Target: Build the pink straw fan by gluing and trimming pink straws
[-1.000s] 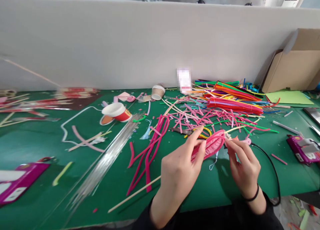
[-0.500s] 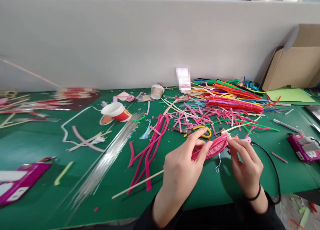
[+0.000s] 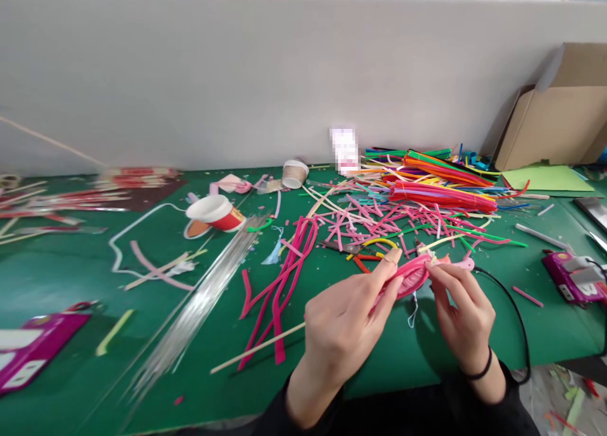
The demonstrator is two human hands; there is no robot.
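Both my hands hold a flat pink oval piece made of pipe cleaners just above the green table. My left hand pinches its left side between thumb and fingers. My right hand has its fingertips closed on the piece's right end, where a small whitish bit shows. A thin light thread hangs under the piece. A black band sits on my right wrist.
A heap of coloured pipe cleaners lies behind my hands, long pink strips and thin metal wires to the left. A tipped red paper cup, purple boxes, a black cable and a cardboard box surround them.
The pink piece has tilted flatter and risen slightly; my left fingers have slid further along it. My right hand keeps its pinch at the right end.
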